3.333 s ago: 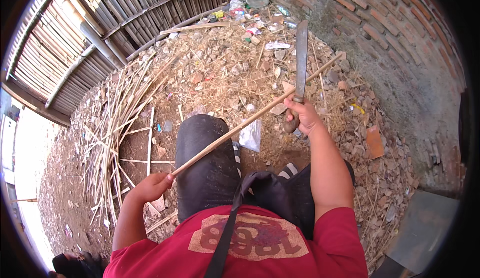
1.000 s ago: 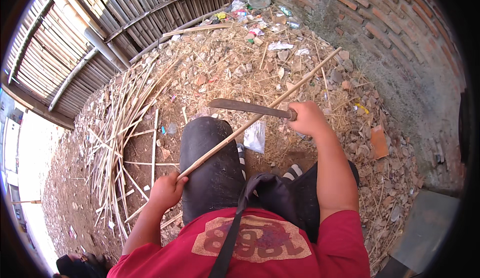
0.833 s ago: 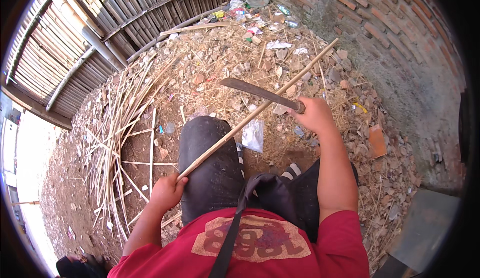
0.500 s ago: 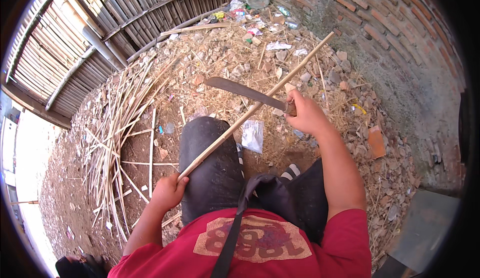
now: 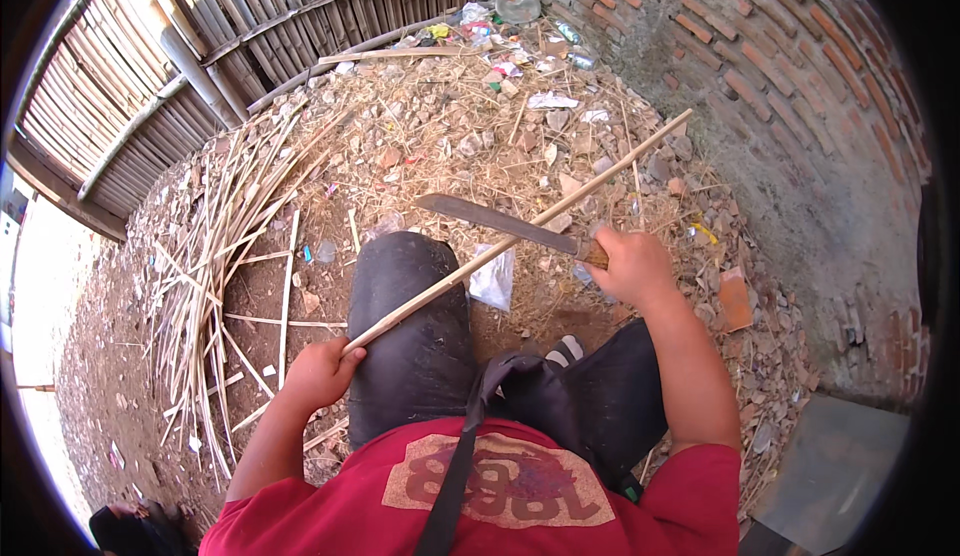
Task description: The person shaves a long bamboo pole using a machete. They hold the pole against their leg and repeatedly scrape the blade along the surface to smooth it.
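A long pale bamboo strip (image 5: 440,289) runs slantwise across my bent knee, from lower left to upper right. My left hand (image 5: 322,373) is closed round its near end beside the thigh. In my right hand (image 5: 634,266) is the wooden handle of a machete (image 5: 500,220). Its dark, broad blade points left and crosses the strip beyond the knee; whether the edge bites into the wood cannot be made out. The fingers of both hands are partly hidden by their own backs.
A loose heap of split strips (image 5: 205,296) lies on the ground at the left. Rubble, straw and litter cover the floor, with a clear plastic bag (image 5: 492,278) by my knee. A bamboo fence (image 5: 310,16) stands behind, a brick wall (image 5: 780,106) at right, a grey sheet (image 5: 835,466) lower right.
Both hands have come slightly nearer to me, the right one also a little rightward. The strip's far end has dropped lower and shifted right, and the machete has moved down with it.
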`<state>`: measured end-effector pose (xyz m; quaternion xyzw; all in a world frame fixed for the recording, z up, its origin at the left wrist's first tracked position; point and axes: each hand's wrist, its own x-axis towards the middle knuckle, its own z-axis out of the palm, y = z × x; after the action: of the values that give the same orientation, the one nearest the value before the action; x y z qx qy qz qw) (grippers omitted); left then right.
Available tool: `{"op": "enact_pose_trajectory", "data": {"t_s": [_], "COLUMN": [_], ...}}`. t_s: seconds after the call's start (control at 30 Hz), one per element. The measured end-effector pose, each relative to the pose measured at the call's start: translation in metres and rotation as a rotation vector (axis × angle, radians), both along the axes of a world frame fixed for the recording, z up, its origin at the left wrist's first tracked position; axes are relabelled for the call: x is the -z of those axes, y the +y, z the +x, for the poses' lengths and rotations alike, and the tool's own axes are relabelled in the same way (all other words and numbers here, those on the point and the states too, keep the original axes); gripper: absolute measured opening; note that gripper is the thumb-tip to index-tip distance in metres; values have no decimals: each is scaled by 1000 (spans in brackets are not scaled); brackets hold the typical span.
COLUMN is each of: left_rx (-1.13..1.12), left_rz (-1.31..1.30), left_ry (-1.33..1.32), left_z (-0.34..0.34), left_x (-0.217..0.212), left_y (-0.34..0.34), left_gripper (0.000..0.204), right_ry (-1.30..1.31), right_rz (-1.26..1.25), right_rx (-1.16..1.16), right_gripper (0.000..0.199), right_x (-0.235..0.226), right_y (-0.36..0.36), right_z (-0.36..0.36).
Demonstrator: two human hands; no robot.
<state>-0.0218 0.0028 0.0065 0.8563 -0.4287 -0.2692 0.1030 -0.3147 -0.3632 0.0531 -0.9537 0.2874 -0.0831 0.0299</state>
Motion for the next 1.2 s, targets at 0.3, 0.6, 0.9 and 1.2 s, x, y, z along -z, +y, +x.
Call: {"op": "enact_pose_trajectory", "data": {"t_s": [0.3,0.6,0.9,1.2], "left_rx": [16,36,36,8], "left_rz": [-55,-72,-83,-68], "left_ry": [-147,-7,-26,67], "left_z": [-5,5,6,7], "left_x": [4,3,8,4], "left_y": [3,-2,1,2], "left_gripper": [38,41,42,45], "right_ry": [-172,-299,-61,-29], "right_rz": [346,500,432,276], "right_rx": [364,422,182,74], "right_gripper": [28,23,20,19], "right_x": [30,37,25,19], "right_y": [-35,-63,-37,-18], "right_z": [-7,-29,-23,0]}}
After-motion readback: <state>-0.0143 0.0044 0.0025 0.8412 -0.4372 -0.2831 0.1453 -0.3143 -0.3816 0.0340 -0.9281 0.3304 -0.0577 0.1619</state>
